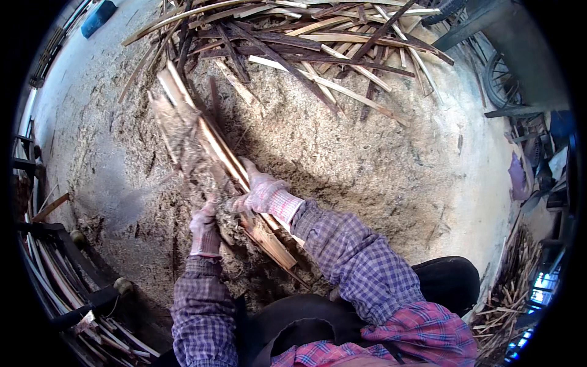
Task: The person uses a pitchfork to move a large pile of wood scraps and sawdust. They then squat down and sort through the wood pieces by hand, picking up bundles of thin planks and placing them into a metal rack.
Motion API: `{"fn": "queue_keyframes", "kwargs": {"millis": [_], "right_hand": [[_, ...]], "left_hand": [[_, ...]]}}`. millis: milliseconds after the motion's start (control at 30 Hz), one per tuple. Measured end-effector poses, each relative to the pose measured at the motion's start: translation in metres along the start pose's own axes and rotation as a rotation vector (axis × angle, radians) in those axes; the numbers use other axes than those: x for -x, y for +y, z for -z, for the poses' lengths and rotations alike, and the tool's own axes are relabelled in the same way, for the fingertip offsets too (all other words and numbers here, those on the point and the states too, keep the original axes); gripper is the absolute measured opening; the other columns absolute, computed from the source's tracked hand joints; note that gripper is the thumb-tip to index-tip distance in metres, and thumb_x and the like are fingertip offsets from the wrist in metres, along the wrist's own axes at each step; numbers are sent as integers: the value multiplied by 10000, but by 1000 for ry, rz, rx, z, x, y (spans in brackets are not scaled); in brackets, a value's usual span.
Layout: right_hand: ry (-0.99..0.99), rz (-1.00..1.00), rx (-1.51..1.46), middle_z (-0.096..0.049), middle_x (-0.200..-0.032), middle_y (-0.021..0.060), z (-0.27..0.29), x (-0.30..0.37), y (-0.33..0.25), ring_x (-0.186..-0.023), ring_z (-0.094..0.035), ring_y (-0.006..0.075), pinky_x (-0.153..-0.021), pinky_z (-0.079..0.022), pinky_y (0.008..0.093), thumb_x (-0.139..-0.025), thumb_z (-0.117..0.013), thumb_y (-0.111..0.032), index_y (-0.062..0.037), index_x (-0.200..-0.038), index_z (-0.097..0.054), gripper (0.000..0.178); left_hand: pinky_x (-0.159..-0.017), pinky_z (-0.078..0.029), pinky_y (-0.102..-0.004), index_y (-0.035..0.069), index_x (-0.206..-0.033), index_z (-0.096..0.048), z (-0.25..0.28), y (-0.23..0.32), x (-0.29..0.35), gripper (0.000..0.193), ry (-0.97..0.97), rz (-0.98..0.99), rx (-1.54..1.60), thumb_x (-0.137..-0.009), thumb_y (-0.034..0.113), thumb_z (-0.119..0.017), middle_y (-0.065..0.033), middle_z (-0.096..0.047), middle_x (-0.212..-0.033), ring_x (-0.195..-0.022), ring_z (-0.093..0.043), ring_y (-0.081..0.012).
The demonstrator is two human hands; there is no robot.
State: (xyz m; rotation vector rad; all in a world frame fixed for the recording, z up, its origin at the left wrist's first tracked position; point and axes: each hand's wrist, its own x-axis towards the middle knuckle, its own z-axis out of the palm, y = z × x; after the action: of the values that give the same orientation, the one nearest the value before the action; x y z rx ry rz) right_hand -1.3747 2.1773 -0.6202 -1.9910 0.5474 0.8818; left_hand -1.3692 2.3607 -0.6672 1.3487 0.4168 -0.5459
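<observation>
Both my hands wear pale, dirty knit gloves with pinkish cuffs. My right hand (264, 191) is closed around long, rough wood strips (220, 147) that slant from upper left down toward my lap. At the left side of the same bundle, my left hand (205, 229) has its fingers curled in on the wood; its fingertips are partly hidden and blurred. The bundle's upper left part, a ragged brownish piece (180, 131), is smeared by motion. Below my right hand, a broad splintered piece of wood (269, 241) sticks out toward my knees.
Sawdust and shavings (379, 165) cover the floor. A heap of long wood strips (306, 46) lies ahead. More strips rest in a dark rack (67, 275) at left and in a pile (510, 293) at lower right. A spoked wheel (502, 79) and a blue container (98, 18) stand farther off.
</observation>
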Motion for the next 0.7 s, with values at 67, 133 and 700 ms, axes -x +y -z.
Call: {"fn": "queue_keyframes", "kwargs": {"millis": [67, 133, 700], "right_hand": [[-250, 211, -721, -485, -1210, 139, -5, -20, 19, -988, -546, 277, -852, -424, 444, -916, -372, -408, -231, -1391, -120, 566], [-65, 371, -318, -545, -1103, 158, 9, -16, 22, -903, -589, 275, -785, -464, 406, -847, -460, -481, -153, -1384, -107, 722], [791, 26, 1235, -496, -1138, 133, 331, -5, 35, -1055, -488, 277, -917, -367, 362, -541, -734, -531, -69, -1224, -386, 895]], "left_hand": [[-766, -477, -316, -13, -1105, -526, 9, 12, 5, 381, -71, -112, -108, -850, 269, -548, -104, -589, -1019, -850, -582, -194], [-751, -485, -306, 3, -1127, -508, -18, 34, 16, 383, 1, 6, 8, -854, 269, -539, -106, -591, -1018, -837, -591, -185], [-778, -436, -281, -16, -1085, -549, -22, -23, -24, 318, 95, -2, -207, -861, 206, -511, -60, -588, -985, -858, -553, -155]]}}
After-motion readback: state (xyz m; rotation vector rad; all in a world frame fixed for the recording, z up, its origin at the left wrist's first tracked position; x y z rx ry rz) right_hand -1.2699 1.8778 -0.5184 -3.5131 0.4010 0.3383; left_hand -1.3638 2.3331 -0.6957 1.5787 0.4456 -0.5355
